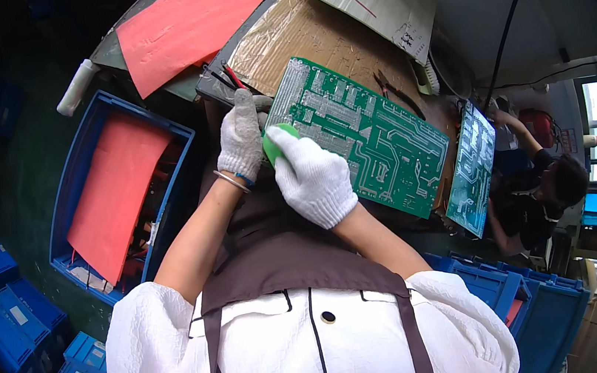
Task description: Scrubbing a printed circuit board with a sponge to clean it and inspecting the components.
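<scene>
A large green circuit board (pixel 383 146) with silvery solder tracks lies tilted on the bench in front of me. Its left end is gripped by my left hand (pixel 239 138), in a white knit glove with greyed fingertips. My right hand (pixel 316 180), also gloved, pinches a flat, rounded bright-green piece (pixel 275 145) against the board's lower left corner; I cannot make out what kind of thing it is. Just beyond my left fingers a red-and-black handled tool (pixel 233 76) shows in part. Dark-handled pliers (pixel 399 92) lie behind the board.
Worn cardboard (pixel 295 34) covers the bench. A second circuit board (pixel 471 169) stands at the right, near another person (pixel 537 187). A blue crate (pixel 52 217) with a red sheet (pixel 117 194) sits to my left. More blue crates (pixel 16 318) stand on the floor.
</scene>
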The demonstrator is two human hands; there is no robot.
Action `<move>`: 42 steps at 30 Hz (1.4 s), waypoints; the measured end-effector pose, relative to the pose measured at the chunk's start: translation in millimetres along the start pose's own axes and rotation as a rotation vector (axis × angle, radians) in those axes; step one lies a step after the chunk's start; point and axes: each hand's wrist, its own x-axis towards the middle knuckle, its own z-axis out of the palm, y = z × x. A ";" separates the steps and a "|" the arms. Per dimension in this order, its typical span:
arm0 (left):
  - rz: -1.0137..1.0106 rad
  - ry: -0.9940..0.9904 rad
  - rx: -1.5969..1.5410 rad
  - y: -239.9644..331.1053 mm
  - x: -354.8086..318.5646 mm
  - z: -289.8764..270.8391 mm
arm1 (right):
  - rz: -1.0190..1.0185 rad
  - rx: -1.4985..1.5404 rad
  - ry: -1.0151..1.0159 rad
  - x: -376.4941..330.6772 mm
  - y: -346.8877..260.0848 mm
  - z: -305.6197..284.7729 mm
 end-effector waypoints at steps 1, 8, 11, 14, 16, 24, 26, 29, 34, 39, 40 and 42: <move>-0.030 -0.007 0.011 1.3 -2.1 0.1 | 0.019 0.019 -0.016 -1.6 4.2 -5.0; 0.015 -0.028 0.046 16.7 -13.0 7.0 | -0.066 -0.013 -0.043 -29.1 -15.6 -2.1; -0.013 -0.078 0.023 17.8 -5.5 2.3 | -0.029 -0.073 0.099 23.0 14.0 -1.1; -0.011 -0.022 -0.024 13.8 -8.7 3.4 | -0.009 -0.012 -0.057 -20.9 -6.5 -5.9; -0.035 -0.010 -0.036 16.0 -10.0 5.7 | -0.059 0.037 -0.058 -31.6 -11.0 -0.3; 0.016 0.023 0.000 14.6 -5.4 7.9 | -0.104 0.031 -0.103 -8.8 3.6 -10.3; -0.023 0.028 0.008 10.5 -6.0 8.4 | -0.151 0.027 -0.135 7.8 7.5 -5.6; 0.011 0.014 0.054 9.3 -6.7 -0.8 | -0.143 0.037 -0.266 -16.6 25.4 -33.5; 0.035 -0.042 0.073 4.4 -2.1 4.1 | -0.214 0.069 -0.309 11.0 22.5 -21.5; 0.016 -0.033 0.033 5.9 -7.3 -2.0 | -0.163 0.129 -0.392 -18.7 43.1 -50.4; -0.002 -0.023 0.028 5.9 -7.9 -2.0 | -0.168 0.131 -0.399 -16.2 48.4 -45.2; -0.010 -0.025 -0.001 6.6 -8.5 4.0 | -0.256 0.098 -0.358 6.0 35.8 -29.8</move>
